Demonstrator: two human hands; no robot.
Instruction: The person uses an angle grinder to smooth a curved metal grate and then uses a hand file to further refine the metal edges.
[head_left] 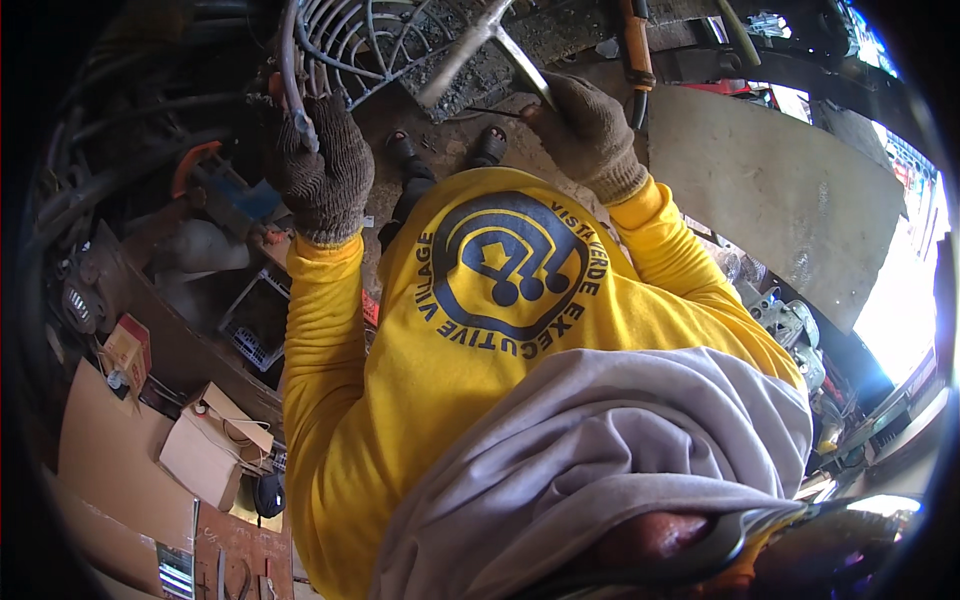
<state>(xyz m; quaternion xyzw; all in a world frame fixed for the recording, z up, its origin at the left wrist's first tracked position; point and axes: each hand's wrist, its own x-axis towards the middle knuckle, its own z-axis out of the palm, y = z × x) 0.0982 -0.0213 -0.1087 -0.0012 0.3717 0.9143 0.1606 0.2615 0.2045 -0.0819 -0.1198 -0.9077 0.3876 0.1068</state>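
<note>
My left hand (325, 175), in a brown knitted work glove, is closed around the end of a curved metal bar. That bar belongs to a grille of bent rods (345, 40) with curved, nested shapes, which runs out of the top of the head view. In the same kind of glove, my right hand (590, 135) grips the metal handle of a hammer (524, 66). The hammer's long, thin head is slightly blurred and points down and left, to the right of the grille. The fingertips of both hands are partly hidden.
A dark work surface with grey grit (470, 85) lies beneath the hammer. An orange-handled tool (637, 45) rests beyond my right hand. To the right leans a large pale sheet (770, 185). Cardboard (120, 440), a plastic crate (255, 320) and an orange-and-blue tool (240, 190) lie left.
</note>
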